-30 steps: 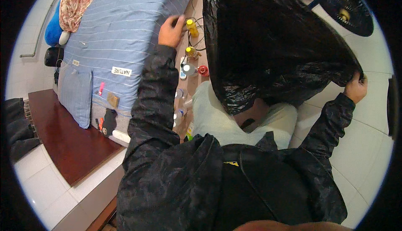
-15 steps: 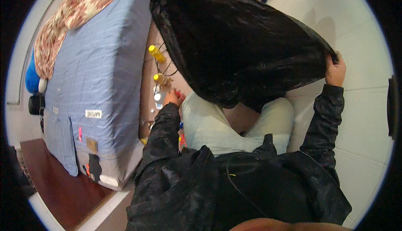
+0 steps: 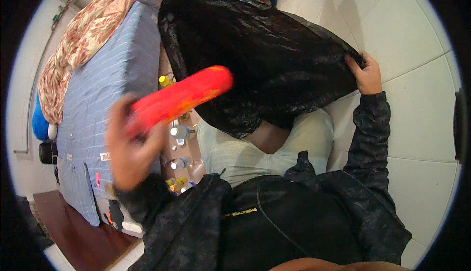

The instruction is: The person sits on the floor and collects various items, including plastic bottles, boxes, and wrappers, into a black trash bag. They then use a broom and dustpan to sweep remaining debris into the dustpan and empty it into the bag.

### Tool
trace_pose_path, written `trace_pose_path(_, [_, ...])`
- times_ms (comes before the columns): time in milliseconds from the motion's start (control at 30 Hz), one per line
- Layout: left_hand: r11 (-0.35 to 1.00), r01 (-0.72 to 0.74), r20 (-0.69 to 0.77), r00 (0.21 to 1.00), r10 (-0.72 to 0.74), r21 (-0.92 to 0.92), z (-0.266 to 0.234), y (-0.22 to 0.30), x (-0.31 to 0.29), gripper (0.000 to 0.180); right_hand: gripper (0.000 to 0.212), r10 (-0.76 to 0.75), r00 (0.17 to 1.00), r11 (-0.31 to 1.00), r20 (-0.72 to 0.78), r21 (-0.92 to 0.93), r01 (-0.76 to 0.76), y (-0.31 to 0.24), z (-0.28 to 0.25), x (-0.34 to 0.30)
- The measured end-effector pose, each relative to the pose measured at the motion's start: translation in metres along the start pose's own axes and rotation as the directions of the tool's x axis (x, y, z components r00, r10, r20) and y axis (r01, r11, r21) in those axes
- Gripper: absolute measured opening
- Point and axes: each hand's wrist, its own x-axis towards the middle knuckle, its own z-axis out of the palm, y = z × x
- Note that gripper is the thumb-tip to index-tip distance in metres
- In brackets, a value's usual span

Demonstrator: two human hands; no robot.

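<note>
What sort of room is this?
Probably a bedroom: there's a bed covered in striped blue, with a crumpled patterned cloth on it and what looks like a striped pillow.

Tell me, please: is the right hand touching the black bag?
Touching. The head view shows it plainly: the right hand pinches the edge of the black bag between thumb and fingers.
</note>
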Motion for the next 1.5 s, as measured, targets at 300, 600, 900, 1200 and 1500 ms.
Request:
trace_pose_path(300, [0.98,-0.18,0.224,0.962,0.157,0.087,0.256,-0.06,-0.003,0.07,0.03,-0.119,0.989,0.993,0.089,0.021,0.118,0.064,-0.03,0.016])
trace_pose_path(600, [0.532,0.781,-0.611,0.604,-0.512,0.326,0.099,-0.335,-0.186,0.086,0.025,-0.135,0.989,0.99,0.053,0.041,0.133,0.09,-0.064,0.013])
trace_pose_path(900, [0.476,0.8,-0.395,0.596,-0.699,0.364,0.083,-0.456,-0.237,0.056,0.029,-0.14,0.989,0.982,0.051,-0.12,0.145,0.033,-0.036,-0.013])
trace_pose_path(1200, [0.49,0.554,-0.281,0.804,-0.523,0.673,-0.042,-0.231,-0.146,0.039,0.013,-0.106,0.989,0.983,0.105,0.163,0.088,-0.007,-0.003,-0.029])
trace_pose_path(1500, [0.997,0.072,0.085,0.994,-0.072,0.004,0.034,-0.062,0.01,0.039,0.013,-0.054,0.96,0.991,0.275,0.133,0.017,-0.014,0.01,-0.038])
